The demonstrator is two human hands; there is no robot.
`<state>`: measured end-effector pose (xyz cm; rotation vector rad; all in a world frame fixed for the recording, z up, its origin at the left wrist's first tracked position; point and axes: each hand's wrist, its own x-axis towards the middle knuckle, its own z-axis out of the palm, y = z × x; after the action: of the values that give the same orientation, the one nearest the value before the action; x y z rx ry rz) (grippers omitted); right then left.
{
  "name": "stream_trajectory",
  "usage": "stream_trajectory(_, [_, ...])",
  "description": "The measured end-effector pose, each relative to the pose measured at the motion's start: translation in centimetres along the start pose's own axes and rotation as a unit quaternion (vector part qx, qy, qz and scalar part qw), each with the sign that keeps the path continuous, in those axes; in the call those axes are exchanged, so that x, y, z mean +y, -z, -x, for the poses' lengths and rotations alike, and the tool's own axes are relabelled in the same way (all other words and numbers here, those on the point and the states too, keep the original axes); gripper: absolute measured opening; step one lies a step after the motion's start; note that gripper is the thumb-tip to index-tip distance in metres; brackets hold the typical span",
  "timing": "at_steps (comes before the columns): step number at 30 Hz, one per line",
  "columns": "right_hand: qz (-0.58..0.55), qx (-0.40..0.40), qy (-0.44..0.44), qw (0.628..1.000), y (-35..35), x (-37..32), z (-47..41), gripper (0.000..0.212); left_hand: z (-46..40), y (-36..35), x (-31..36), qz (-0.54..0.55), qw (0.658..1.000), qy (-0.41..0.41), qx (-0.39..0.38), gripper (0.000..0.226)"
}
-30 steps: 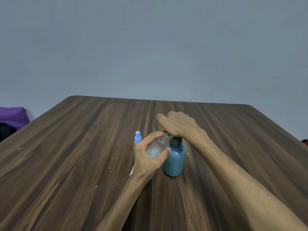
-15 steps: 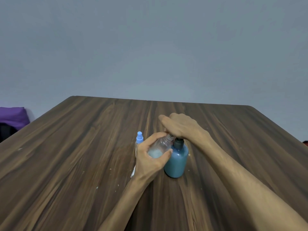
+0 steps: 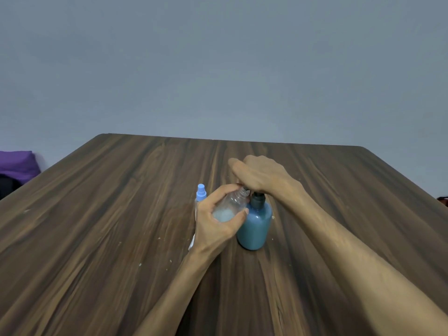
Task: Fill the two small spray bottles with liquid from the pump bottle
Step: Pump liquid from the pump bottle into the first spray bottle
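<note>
A blue pump bottle (image 3: 254, 224) with a dark collar stands upright mid-table. My right hand (image 3: 260, 177) lies over its pump head, which is hidden beneath the palm. My left hand (image 3: 215, 221) grips a small clear spray bottle (image 3: 229, 206), uncapped and tilted, its threaded neck up against the pump's outlet. Whitish liquid sits in its lower part. Behind my left hand stands a second small spray bottle (image 3: 201, 194) with a light blue spray cap, mostly hidden. Something white (image 3: 191, 242) pokes out on the table under my left wrist.
The wooden table (image 3: 109, 226) carries small pale specks near the bottles. A purple cloth (image 3: 17, 162) lies past the table's left edge. A grey wall rises beyond the far edge.
My right hand has stayed pressed over the pump head and my left hand keeps the clear bottle at the outlet; only slight shifts of hands and view.
</note>
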<state>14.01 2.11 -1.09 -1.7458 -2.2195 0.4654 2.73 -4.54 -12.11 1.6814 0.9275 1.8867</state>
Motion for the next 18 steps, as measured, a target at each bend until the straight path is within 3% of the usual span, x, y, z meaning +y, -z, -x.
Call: stream_trajectory(18, [-0.006, -0.031, -0.008, 0.999, 0.04, -0.05, 0.09, 0.05, -0.11, -0.02, -0.14, -0.008, 1.0, 0.006, -0.011, 0.045])
